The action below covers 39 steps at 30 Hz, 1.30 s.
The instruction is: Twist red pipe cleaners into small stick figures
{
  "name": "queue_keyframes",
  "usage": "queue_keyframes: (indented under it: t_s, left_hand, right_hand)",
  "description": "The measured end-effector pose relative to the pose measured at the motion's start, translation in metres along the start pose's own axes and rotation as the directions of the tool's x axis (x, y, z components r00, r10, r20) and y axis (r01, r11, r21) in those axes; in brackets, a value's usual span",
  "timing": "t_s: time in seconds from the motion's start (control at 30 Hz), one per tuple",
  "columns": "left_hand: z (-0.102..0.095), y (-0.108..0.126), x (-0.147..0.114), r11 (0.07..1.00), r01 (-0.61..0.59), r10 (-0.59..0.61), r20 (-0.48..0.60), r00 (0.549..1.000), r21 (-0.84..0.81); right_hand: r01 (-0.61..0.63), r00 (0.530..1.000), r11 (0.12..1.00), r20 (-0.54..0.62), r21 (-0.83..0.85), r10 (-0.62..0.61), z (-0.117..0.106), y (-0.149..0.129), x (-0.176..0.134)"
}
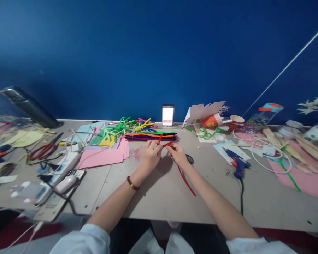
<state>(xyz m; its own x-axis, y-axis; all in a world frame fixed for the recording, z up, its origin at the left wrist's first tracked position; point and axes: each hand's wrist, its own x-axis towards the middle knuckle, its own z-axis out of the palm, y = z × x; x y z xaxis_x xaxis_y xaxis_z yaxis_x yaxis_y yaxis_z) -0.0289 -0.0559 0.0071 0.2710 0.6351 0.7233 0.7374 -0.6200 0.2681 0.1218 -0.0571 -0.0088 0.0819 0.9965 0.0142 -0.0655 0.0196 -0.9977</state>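
red pipe cleaner [184,178] — upper end pinched between both hands over mid-bench, tail trailing toward the person | left hand [150,154] and right hand [178,153] closed on it, bend just begun, shape unformed | loose pipe-cleaner bundle [151,135] behind | orange paper cup [211,121] tipped over — contents unclear

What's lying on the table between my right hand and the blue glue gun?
In the head view, a pair of black-handled scissors lies just beside the right hand; from there to the blue glue gun the grey table is bare apart from small scraps.
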Motion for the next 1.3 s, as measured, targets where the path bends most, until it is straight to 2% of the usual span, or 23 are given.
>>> queue_keyframes:
  t_s: [0.17,0.27,0.37,0.43,0.47,0.53,0.6,0.67,0.73,0.83,0.9,1.0,1.13,1.17,1.23,1.3]
  left_hand:
    - [0.000,-0.002,0.003,0.966,0.125,-0.097,0.130,0.987,-0.228]
    - [-0.001,-0.004,0.006,0.883,0.263,-0.181,0.235,0.955,-0.389]
    - [-0.002,-0.005,0.011,0.724,0.436,-0.257,0.378,0.889,-0.534]
    - [-0.003,-0.007,0.012,0.568,0.565,-0.281,0.505,0.816,-0.598]
    - [-0.003,-0.008,0.012,0.479,0.632,-0.280,0.576,0.768,-0.609]
    - [-0.003,-0.009,0.010,0.303,0.744,-0.257,0.701,0.665,-0.595]
    - [-0.003,-0.008,0.008,0.148,0.812,-0.213,0.784,0.584,-0.564]
    - [-0.002,-0.007,0.005,0.009,0.842,-0.153,0.831,0.535,-0.540]
    - [-0.001,-0.005,0.003,-0.097,0.853,-0.082,0.859,0.506,-0.512]
    - [0.002,-0.004,0.002,-0.180,0.853,-0.028,0.870,0.493,-0.489]
    - [0.003,-0.005,0.001,-0.210,0.853,-0.026,0.874,0.484,-0.478]
    - [0.005,-0.007,0.003,-0.246,0.841,-0.076,0.874,0.480,-0.482]
    - [0.007,-0.012,0.007,-0.234,0.845,-0.213,0.873,0.439,-0.481]
    - [0.007,-0.014,0.008,-0.221,0.833,-0.262,0.853,0.451,-0.507]
    - [0.007,-0.015,0.008,-0.137,0.774,-0.399,0.750,0.527,-0.618]
    - [0.005,-0.015,0.008,0.080,0.675,-0.552,0.531,0.643,-0.734]
  right_hand:
    - [0.226,0.974,0.959,0.020,-0.173,-0.226,-0.005,0.003,0.002]
    - [0.361,0.931,0.886,0.061,-0.289,-0.360,-0.010,-0.003,0.003]
    - [0.493,0.867,0.782,0.136,-0.381,-0.480,-0.017,-0.011,0.004]
    - [0.542,0.837,0.746,0.173,-0.386,-0.519,-0.022,-0.016,0.006]
    - [0.546,0.837,0.752,0.189,-0.370,-0.514,-0.025,-0.017,0.007]
    - [0.500,0.864,0.810,0.238,-0.306,-0.443,-0.029,-0.019,0.009]
    - [0.378,0.900,0.901,0.313,-0.212,-0.304,-0.032,-0.020,0.010]
    - [0.213,0.911,0.969,0.385,-0.125,-0.151,-0.034,-0.019,0.010]
    - [0.069,0.900,0.996,0.435,-0.061,-0.035,-0.033,-0.018,0.009]
    - [-0.061,0.875,0.998,0.483,0.034,0.037,-0.029,-0.013,0.008]
    - [-0.105,0.877,0.989,0.478,0.101,0.045,-0.026,-0.010,0.007]
    - [-0.127,0.917,0.983,0.394,0.135,0.065,-0.021,-0.005,0.008]
    - [-0.090,0.971,0.991,0.229,0.099,0.065,-0.016,-0.002,0.008]
    - [-0.074,0.980,0.993,0.189,0.095,0.055,-0.015,-0.002,0.008]
    - [-0.063,0.990,0.993,0.130,0.097,0.051,-0.013,-0.001,0.008]
    - [-0.075,0.993,0.991,0.097,0.113,0.064,-0.012,-0.001,0.008]
